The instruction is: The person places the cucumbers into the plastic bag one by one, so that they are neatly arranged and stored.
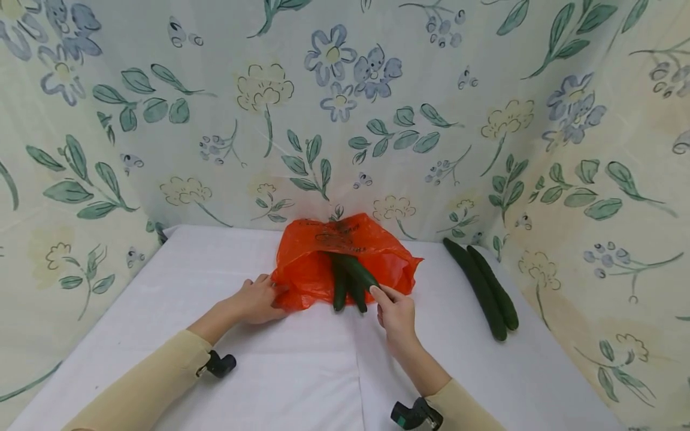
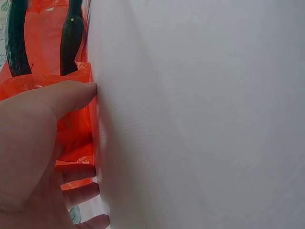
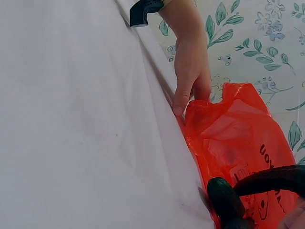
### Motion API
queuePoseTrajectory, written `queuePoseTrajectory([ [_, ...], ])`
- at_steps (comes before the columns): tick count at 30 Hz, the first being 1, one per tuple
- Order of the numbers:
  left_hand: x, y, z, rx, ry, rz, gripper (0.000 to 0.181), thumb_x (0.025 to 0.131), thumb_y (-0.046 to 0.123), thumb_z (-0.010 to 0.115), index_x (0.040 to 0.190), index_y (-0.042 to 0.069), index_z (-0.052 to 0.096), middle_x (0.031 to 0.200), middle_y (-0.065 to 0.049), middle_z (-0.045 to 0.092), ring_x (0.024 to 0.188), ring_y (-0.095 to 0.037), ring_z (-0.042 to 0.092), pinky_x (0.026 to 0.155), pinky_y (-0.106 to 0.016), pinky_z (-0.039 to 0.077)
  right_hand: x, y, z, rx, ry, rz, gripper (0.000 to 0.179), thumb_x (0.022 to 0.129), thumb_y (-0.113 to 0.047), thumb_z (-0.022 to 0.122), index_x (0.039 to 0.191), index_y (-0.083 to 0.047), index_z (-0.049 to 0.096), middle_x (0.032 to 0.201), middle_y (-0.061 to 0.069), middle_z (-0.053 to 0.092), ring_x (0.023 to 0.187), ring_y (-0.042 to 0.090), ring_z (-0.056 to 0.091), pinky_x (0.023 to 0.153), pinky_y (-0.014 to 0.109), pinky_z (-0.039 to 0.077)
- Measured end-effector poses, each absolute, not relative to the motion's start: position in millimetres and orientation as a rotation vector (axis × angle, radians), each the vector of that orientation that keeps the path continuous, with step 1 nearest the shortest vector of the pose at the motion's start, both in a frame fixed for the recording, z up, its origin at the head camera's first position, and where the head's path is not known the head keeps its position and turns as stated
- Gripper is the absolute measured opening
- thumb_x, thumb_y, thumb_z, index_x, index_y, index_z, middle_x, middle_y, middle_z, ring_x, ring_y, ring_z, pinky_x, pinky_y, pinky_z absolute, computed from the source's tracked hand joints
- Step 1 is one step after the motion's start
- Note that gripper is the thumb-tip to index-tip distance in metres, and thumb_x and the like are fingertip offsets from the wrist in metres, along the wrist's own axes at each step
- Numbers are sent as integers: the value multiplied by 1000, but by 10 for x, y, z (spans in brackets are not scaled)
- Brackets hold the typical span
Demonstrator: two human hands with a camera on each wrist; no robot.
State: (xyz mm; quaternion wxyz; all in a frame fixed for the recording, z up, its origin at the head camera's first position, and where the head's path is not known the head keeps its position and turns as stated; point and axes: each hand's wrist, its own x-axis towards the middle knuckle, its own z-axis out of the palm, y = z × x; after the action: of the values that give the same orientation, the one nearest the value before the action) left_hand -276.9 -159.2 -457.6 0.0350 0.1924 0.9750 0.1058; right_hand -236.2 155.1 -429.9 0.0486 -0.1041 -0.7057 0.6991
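An orange-red plastic bag (image 1: 307,272) lies on the white table with its mouth toward me. At its left edge my left hand (image 1: 260,300) holds the film, thumb in front, the index finger hidden by the bag in the left wrist view. My right hand (image 1: 398,314) pinches the near end of a dark green cucumber (image 1: 360,272), whose far part reaches inside the bag. Below it two more cucumbers (image 1: 339,290) stick out of the mouth, their far ends hidden. In the right wrist view, the held cucumber (image 3: 274,179) slants above another cucumber (image 3: 224,195).
Two long cucumbers (image 1: 480,290) lie side by side on the right of the white tablecloth (image 1: 291,383). Floral curtains (image 1: 226,137) stand close behind the bag and along the sides. A seam or fold runs down the cloth's middle.
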Motion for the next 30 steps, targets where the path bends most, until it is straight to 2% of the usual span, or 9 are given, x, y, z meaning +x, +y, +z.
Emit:
queuePoseTrajectory([
  [3, -2760, -1596, -4570, 586, 3000, 318, 55, 86, 47, 73, 133, 20, 63, 131, -7, 56, 130, -29, 42, 101, -60, 40, -2436, 1467, -4338, -286, -2156, 2085, 38, 92, -34, 74, 119, -8, 74, 64, 1, 47, 54, 16, 37, 51, 21, 38],
  [5, -2756, -1597, -4565, 579, 3001, 317, 56, 86, 47, 73, 133, 19, 63, 132, -7, 56, 131, -30, 42, 101, -61, 39, -2491, 1411, -4372, -271, -2170, 2037, 37, 92, -35, 74, 118, -9, 75, 72, 2, 54, 62, 16, 44, 55, 20, 45],
  [8, -2752, -1601, -4562, 575, 3000, 324, 57, 86, 47, 73, 134, 18, 63, 134, -8, 55, 131, -30, 42, 102, -62, 38, -2560, 1322, -4410, -248, -2194, 1988, 39, 93, -36, 73, 122, -9, 73, 98, 7, 68, 86, 21, 60, 78, 28, 59],
  [10, -2750, -1598, -4560, 576, 2997, 330, 56, 86, 47, 73, 133, 18, 63, 133, -8, 55, 131, -30, 42, 102, -61, 38, -2594, 1265, -4426, -240, -2195, 1973, 40, 94, -35, 72, 124, -9, 73, 116, 11, 69, 105, 26, 63, 93, 37, 56],
  [12, -2749, -1594, -4559, 579, 2994, 333, 56, 87, 47, 73, 134, 18, 63, 134, -8, 55, 131, -30, 42, 102, -61, 38, -2618, 1210, -4427, -231, -2183, 1975, 40, 94, -34, 72, 125, -9, 72, 123, 13, 68, 111, 29, 64, 99, 44, 53],
  [20, -2724, -1570, -4547, 556, 2984, 350, 55, 86, 46, 74, 132, 17, 64, 132, -8, 56, 130, -30, 42, 102, -61, 38, -2745, 1023, -4472, -202, -2130, 1921, 40, 93, -32, 73, 124, -6, 72, 120, 13, 70, 105, 30, 67, 93, 41, 56],
  [30, -2740, -1553, -4556, 569, 2994, 297, 50, 86, 48, 73, 127, 19, 67, 119, -3, 59, 124, -26, 45, 99, -57, 40, -2792, 884, -4480, -218, -2137, 1849, 42, 93, -33, 73, 126, -6, 71, 125, 11, 69, 109, 28, 66, 94, 44, 55],
])
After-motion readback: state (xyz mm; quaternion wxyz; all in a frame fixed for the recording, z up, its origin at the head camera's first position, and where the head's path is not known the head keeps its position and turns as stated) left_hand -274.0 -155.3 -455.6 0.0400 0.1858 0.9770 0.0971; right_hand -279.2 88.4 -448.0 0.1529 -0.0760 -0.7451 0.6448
